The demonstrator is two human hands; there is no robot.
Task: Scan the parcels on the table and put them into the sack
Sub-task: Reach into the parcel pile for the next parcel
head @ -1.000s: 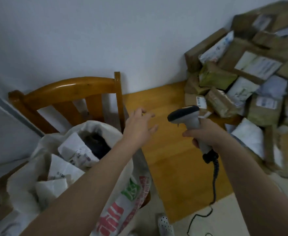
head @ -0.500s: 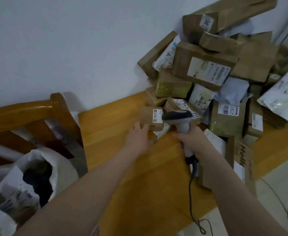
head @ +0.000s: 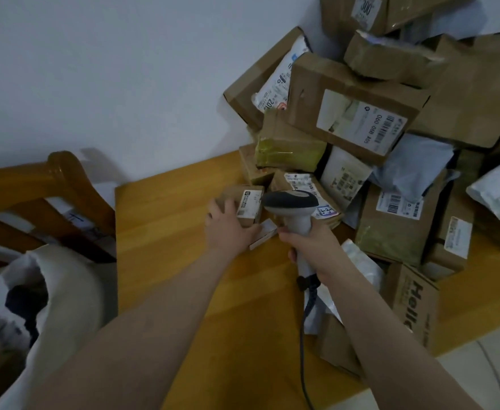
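A small brown parcel (head: pixel 244 202) with a white label lies at the left edge of the parcel pile on the wooden table (head: pixel 168 247). My left hand (head: pixel 231 229) grips it, fingers over its top and thumb at its near side. My right hand (head: pixel 307 247) grips the handle of a grey barcode scanner (head: pixel 290 201), whose head sits just right of that parcel. The white sack (head: pixel 65 288) stands open at the lower left with parcels inside.
A tall heap of brown boxes (head: pixel 355 113) and mailer bags (head: pixel 414 170) fills the table's right side against the wall. A small white box (head: pixel 265 233) lies under my left thumb. A wooden chair (head: pixel 62 179) stands behind the sack. The scanner cable (head: pixel 303 350) trails off the table's front edge.
My left hand has left the space above the sack, crossed to the pile and taken hold of the small brown parcel. The scanner has come in close beside that parcel.
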